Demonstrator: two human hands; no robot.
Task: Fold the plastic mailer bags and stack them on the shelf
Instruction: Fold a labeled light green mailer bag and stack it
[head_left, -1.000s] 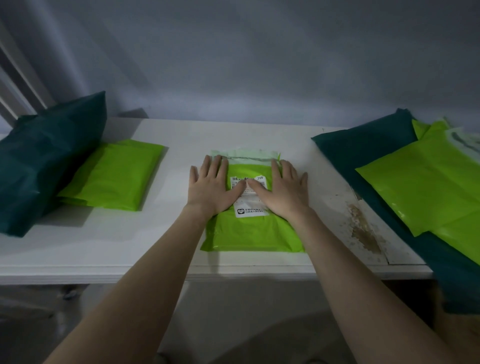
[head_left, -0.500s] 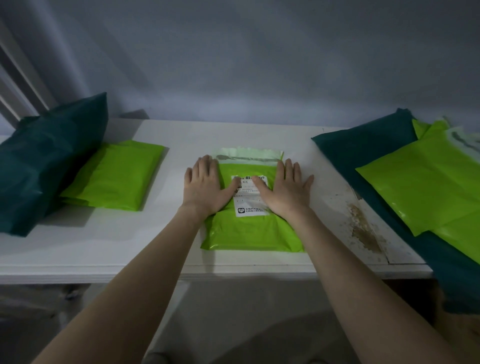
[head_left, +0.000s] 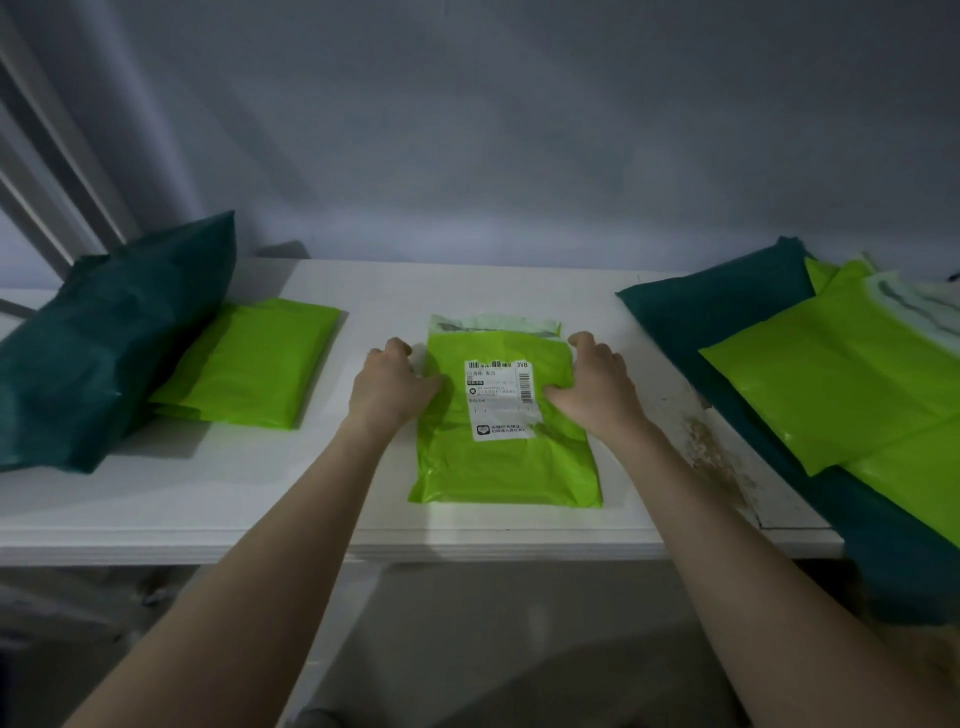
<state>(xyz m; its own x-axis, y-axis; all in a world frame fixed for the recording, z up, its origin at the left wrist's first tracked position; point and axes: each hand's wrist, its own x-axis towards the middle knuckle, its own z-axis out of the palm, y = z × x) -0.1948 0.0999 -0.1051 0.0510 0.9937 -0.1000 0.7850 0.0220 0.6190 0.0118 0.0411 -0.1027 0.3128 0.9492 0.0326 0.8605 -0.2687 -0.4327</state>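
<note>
On the far left of the white surface (head_left: 467, 291) a big dark green plastic bag (head_left: 104, 338) leans by a folded bright green mailer bag (head_left: 249, 364). In the middle lies a bright green plastic mailer bag with a white label (head_left: 504, 457). The left hand (head_left: 389, 387) and right hand (head_left: 597, 387) pinch its two side edges, fingers curled under. It looks thin, light, floppy and slippery, so holding the edges seems best. More green mailer bags (head_left: 841, 374) wait on the right.
</note>
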